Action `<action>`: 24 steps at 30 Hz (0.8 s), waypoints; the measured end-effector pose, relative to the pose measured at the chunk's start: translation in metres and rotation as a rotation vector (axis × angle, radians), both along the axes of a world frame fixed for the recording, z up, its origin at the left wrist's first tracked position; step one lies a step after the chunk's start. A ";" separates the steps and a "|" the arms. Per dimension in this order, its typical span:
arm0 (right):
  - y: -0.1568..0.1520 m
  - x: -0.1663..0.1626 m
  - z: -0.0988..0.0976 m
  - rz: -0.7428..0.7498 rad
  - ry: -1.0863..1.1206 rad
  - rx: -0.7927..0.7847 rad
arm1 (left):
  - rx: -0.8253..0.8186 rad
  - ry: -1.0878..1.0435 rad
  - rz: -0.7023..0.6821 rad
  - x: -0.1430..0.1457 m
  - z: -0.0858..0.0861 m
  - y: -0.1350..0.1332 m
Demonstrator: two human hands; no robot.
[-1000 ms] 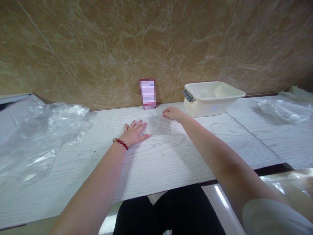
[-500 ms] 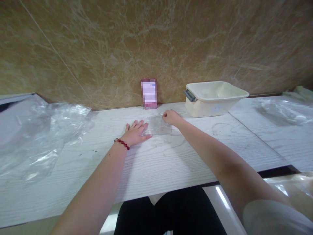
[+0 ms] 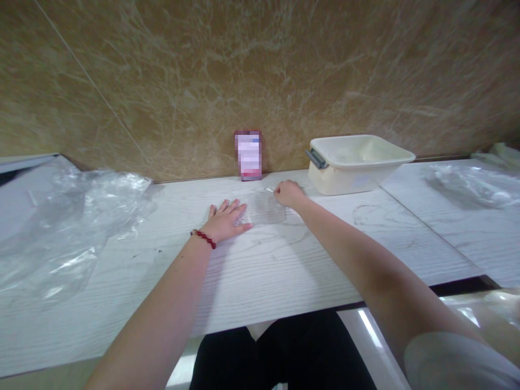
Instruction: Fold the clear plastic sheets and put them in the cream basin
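A small clear plastic bag [image 3: 266, 210] lies flat on the white wood-grain table [image 3: 260, 276], between my hands. My left hand [image 3: 226, 221], with a red bead bracelet [image 3: 203, 238] at the wrist, rests palm down with its fingers spread over the bag's left end. Bent fingers of my right hand [image 3: 288, 194] pinch the bag at its far right corner. The fingertips partly hide the pinched edge.
A phone [image 3: 249, 156], its screen blurred out, leans on the brown marble wall [image 3: 260, 81]. To the right stands a cream plastic bin [image 3: 345, 179] with a grey latch. Crumpled clear plastic sheeting [image 3: 81, 233] covers the left side; more plastic [image 3: 475, 184] lies far right.
My right hand has shifted very slightly to the right, still pinching the bag's corner. My left hand stays flat in the same place.
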State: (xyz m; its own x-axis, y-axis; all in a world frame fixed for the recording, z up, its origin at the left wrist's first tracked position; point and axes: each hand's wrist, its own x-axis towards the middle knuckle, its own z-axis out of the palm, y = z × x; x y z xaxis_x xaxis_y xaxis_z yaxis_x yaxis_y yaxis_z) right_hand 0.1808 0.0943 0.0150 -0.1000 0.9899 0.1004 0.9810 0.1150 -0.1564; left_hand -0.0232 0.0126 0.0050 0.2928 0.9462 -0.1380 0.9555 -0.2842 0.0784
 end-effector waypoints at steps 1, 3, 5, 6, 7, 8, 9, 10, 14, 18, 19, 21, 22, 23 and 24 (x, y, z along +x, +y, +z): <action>-0.002 -0.001 0.001 0.014 0.002 0.050 | 0.000 0.001 0.000 0.000 0.000 0.000; -0.009 -0.006 0.001 0.070 0.026 0.134 | 0.001 0.003 -0.002 0.000 0.000 0.000; -0.019 -0.016 -0.003 0.150 0.051 0.154 | 0.002 0.003 -0.008 0.000 0.001 0.000; -0.024 -0.022 -0.007 0.187 0.051 0.144 | 0.002 0.005 -0.010 0.000 0.001 0.000; -0.029 -0.027 -0.011 0.219 0.041 0.123 | 0.002 0.008 -0.010 0.000 0.001 0.000; -0.033 -0.032 -0.016 0.230 0.028 0.094 | 0.003 0.011 -0.007 0.000 0.001 0.000; -0.036 -0.034 -0.020 0.233 0.013 0.062 | 0.003 0.013 -0.002 0.000 0.001 0.000; -0.038 -0.035 -0.023 0.231 -0.002 0.029 | 0.000 0.016 0.006 0.000 0.001 0.000; -0.034 -0.028 -0.027 0.154 -0.048 -0.077 | -0.042 0.043 0.058 -0.001 0.003 -0.001; -0.027 -0.020 -0.023 0.084 -0.064 -0.136 | -0.095 0.061 0.096 -0.009 0.008 -0.002; -0.026 -0.019 -0.023 0.080 -0.064 -0.142 | -0.102 0.063 0.109 -0.013 0.009 -0.003; -0.025 -0.019 -0.024 0.078 -0.062 -0.143 | -0.103 0.077 0.138 -0.021 0.011 -0.002; -0.025 -0.020 -0.024 0.079 -0.059 -0.139 | -0.093 0.086 0.157 -0.025 0.011 -0.002; -0.025 -0.020 -0.025 0.079 -0.055 -0.134 | -0.070 0.094 0.182 -0.028 0.011 -0.002; -0.025 -0.020 -0.026 0.079 -0.051 -0.128 | -0.032 0.096 0.210 -0.029 0.012 -0.001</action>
